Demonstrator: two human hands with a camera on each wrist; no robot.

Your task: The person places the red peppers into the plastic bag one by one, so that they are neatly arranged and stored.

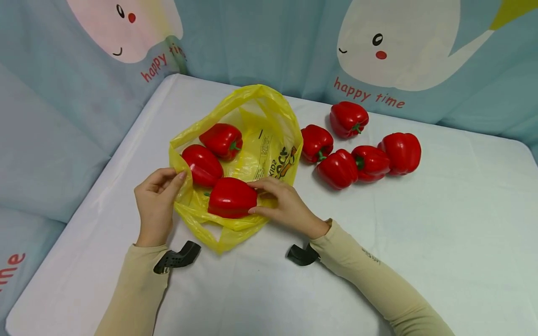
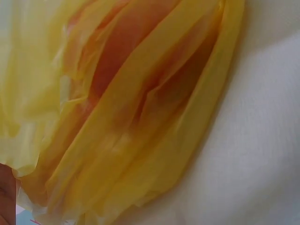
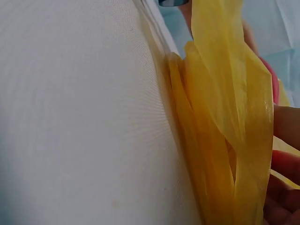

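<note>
Pinching a thin yellow plastic bag (image 1: 248,161) with my left hand (image 1: 155,205), I grip a glossy red bell pepper (image 1: 232,198) between the fingers (image 1: 268,186) of my right hand (image 1: 290,205).

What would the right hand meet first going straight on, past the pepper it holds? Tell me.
Beyond the held pepper, the right hand would likely meet the nearer pepper in the yellow bag first; depth is unclear.

My blue curtain (image 1: 269,51) says "happy time" twice in red (plus a cut-off "me" at far left), the yellow bag (image 1: 287,123) has "KIDS" beside a bigger word I can't fully read, and my right sleeve (image 1: 374,275) says "Let's Slim".
</note>
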